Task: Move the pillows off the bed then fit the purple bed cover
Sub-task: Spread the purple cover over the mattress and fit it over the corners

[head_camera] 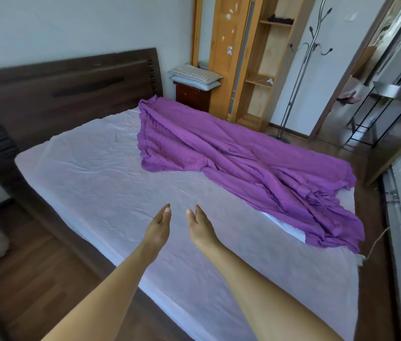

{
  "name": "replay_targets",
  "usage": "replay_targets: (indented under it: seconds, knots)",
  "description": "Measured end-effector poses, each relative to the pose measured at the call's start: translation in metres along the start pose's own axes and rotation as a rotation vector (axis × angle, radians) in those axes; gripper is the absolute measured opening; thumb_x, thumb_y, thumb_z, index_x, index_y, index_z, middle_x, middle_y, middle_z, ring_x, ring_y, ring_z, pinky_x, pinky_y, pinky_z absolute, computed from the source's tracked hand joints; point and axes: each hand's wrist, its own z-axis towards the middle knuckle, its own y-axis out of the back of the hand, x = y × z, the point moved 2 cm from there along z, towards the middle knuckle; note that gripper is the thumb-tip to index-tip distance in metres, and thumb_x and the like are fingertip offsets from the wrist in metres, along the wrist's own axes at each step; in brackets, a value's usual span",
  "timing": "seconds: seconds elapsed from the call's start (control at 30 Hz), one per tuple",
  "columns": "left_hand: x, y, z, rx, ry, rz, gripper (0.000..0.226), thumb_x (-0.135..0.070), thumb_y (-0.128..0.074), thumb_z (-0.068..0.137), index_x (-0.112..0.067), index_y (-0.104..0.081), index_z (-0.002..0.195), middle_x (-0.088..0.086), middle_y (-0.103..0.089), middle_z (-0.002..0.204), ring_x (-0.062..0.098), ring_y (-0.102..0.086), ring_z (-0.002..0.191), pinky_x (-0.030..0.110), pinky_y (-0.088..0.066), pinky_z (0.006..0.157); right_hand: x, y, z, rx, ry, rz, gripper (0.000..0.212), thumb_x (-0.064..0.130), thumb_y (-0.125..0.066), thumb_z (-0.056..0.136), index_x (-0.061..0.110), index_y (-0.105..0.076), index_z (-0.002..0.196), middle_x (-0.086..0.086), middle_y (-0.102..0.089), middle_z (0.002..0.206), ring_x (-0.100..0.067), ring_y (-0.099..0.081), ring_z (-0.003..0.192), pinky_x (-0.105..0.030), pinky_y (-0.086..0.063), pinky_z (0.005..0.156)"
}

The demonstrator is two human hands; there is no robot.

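Two pillows (195,75) sit stacked on the nightstand (189,94); left hand (158,227) and right hand (200,226) hover empty, fingers spread (palms facing), near the rumpled purple bed cover (243,158).

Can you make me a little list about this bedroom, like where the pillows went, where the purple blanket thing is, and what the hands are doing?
pillows: two stacked pillows, a checked one on a pale blue one, on the dark red wooden nightstand beside the bed
cover: crumpled purple fabric bed cover, bunched along the far side of the white mattress, not spread
left hand: open, empty, held over the mattress
right hand: open, empty, beside the left
pillow step: done
cover step: not yet done
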Motion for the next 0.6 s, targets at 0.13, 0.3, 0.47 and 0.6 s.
replay_targets:
  seconds: [0.13, 0.3, 0.47, 0.6]
  knots:
    - [0.000, 0.015, 0.045, -0.032, 0.029, 0.017, 0.050, -0.044, -0.027, 0.099, -0.025, -0.032, 0.144, 0.001, -0.038, 0.148, 0.017, -0.034, 0.137, 0.033, -0.025, 0.112, 0.004, -0.009, 0.053, 0.032, 0.001, -0.003, 0.058, 0.038, -0.025, 0.102, 0.009, -0.011, 0.150, -0.007, -0.014, 0.158, -0.019, -0.015, 0.145, -0.031, -0.014, 0.117]
    - [0.002, 0.036, 0.103, -0.086, 0.053, 0.017, 0.050, -0.045, -0.027, 0.099, -0.025, -0.033, 0.144, 0.001, -0.039, 0.148, 0.017, -0.034, 0.137, 0.033, -0.025, 0.113, 0.010, -0.023, 0.121, 0.064, -0.004, -0.038, 0.057, 0.036, -0.026, 0.102, 0.008, -0.012, 0.150, -0.008, -0.014, 0.158, -0.020, -0.016, 0.145, -0.031, -0.014, 0.117]
    - [0.015, 0.062, 0.140, -0.119, 0.075, 0.000, 0.048, -0.042, -0.028, 0.099, -0.024, -0.034, 0.144, 0.002, -0.039, 0.148, 0.016, -0.034, 0.137, 0.032, -0.024, 0.114, 0.015, -0.048, 0.168, 0.106, -0.015, -0.086, 0.057, 0.035, -0.026, 0.102, 0.008, -0.012, 0.150, -0.008, -0.014, 0.158, -0.020, -0.016, 0.145, -0.030, -0.014, 0.117]
    - [0.021, 0.089, 0.170, -0.139, 0.078, 0.001, 0.048, -0.041, -0.028, 0.099, -0.023, -0.034, 0.144, 0.002, -0.039, 0.148, 0.016, -0.034, 0.137, 0.031, -0.024, 0.114, 0.025, -0.073, 0.198, 0.136, -0.017, -0.120, 0.057, 0.036, -0.026, 0.102, 0.009, -0.012, 0.150, -0.008, -0.013, 0.158, -0.019, -0.016, 0.145, -0.030, -0.014, 0.115]
